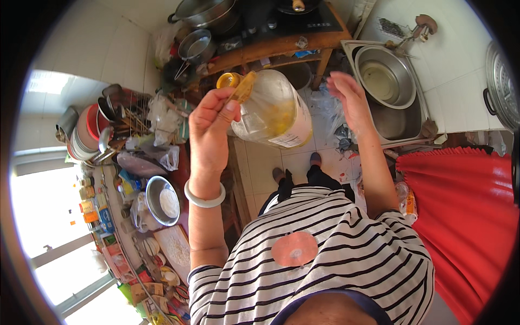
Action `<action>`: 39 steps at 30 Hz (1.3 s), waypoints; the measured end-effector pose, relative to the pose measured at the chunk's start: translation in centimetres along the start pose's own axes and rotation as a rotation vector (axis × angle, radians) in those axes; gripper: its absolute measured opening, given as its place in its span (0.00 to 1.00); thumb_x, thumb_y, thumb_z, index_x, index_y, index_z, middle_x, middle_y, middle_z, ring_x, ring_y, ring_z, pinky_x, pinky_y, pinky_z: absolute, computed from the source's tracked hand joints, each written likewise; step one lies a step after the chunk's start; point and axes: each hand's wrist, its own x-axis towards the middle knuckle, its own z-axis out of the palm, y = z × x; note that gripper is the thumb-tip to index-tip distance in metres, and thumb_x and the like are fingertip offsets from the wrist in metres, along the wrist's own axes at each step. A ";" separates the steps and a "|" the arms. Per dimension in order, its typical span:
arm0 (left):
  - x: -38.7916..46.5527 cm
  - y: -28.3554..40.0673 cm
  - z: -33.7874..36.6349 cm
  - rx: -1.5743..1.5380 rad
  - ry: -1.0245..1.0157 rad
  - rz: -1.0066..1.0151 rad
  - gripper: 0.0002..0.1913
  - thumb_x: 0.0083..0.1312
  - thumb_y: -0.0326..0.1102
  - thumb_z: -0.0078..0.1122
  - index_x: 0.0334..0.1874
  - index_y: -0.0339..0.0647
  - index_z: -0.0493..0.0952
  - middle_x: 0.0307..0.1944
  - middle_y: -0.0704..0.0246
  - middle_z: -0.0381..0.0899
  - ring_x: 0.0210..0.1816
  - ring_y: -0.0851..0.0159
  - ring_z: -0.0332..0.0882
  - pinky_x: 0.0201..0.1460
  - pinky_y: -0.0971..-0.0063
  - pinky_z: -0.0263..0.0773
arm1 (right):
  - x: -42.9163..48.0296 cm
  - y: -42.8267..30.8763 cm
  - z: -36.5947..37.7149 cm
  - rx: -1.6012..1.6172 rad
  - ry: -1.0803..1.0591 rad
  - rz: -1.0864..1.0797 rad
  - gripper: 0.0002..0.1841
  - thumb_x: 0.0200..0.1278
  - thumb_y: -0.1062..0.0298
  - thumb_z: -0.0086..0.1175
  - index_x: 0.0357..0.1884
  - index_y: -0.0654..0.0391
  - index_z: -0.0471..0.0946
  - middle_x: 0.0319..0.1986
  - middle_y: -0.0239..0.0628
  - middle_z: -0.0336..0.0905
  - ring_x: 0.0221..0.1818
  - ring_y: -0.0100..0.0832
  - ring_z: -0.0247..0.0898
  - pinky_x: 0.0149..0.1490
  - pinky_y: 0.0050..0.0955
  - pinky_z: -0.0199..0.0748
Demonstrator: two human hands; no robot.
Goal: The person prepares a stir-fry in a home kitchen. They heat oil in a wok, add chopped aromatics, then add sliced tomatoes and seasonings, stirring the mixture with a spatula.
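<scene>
A large clear plastic jug (268, 109) hangs tilted in front of me, its yellow cap (228, 80) towards the upper left. My left hand (213, 118) is closed on the jug's yellow plastic handle (243, 88) beside the cap. Some yellow shows inside the jug, and a label bearing writing wraps its lower side. My right hand (345, 91) is raised to the right of the jug, apart from it, with no object seen in it. A pale bangle (204, 196) circles my left wrist.
A sink (396, 124) at the right holds a metal basin (407, 87) with liquid. Ahead stand a cooktop (313, 24) and pots. On the left counter are a metal bowl of white powder (168, 202) and a floured board (172, 248). A red curtain (455, 203) hangs right.
</scene>
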 end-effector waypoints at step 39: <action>31.5 -11.9 23.1 -0.246 -0.231 0.231 0.04 0.71 0.25 0.51 0.45 0.36 0.71 0.28 0.75 0.68 0.32 0.76 0.64 0.36 0.79 0.64 | 11.5 -12.5 -20.7 0.006 0.598 0.012 0.41 0.74 0.35 0.32 0.70 0.65 0.58 0.68 0.41 0.63 0.71 0.35 0.57 0.73 0.36 0.52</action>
